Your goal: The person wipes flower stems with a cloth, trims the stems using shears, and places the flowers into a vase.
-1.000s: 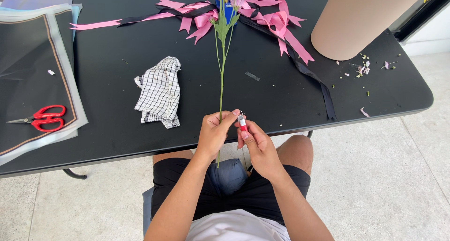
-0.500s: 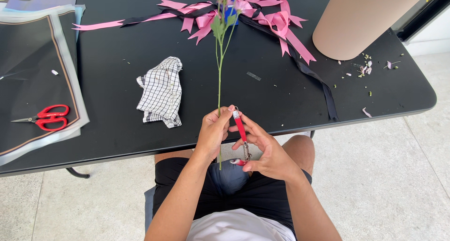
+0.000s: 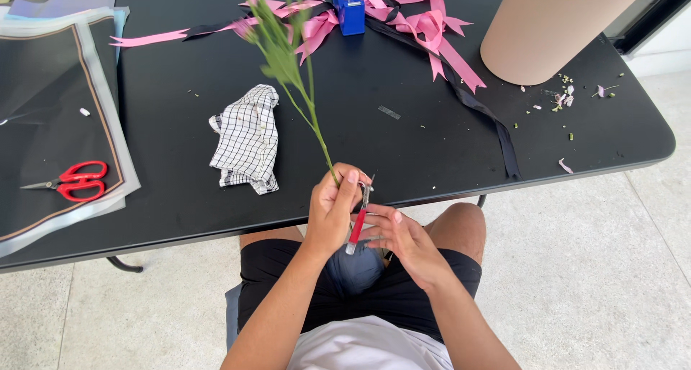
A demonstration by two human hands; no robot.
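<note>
**Blade close to fingers at the stem's end**

The left hand [image 3: 332,213] grips a thin green flower stem [image 3: 311,118] at its base, over the black tabletop [image 3: 403,147] edge. The right hand [image 3: 403,239] holds red-handled snips [image 3: 358,219] against it. A slip could nick the thumb or crush the leafy, tilted stem.

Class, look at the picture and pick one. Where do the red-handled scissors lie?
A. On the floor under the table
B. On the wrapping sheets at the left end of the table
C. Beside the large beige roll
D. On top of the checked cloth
B: the red-handled scissors lie on the wrapping sheets at the table's left end, well apart from the checked cloth and the beige roll.
</note>
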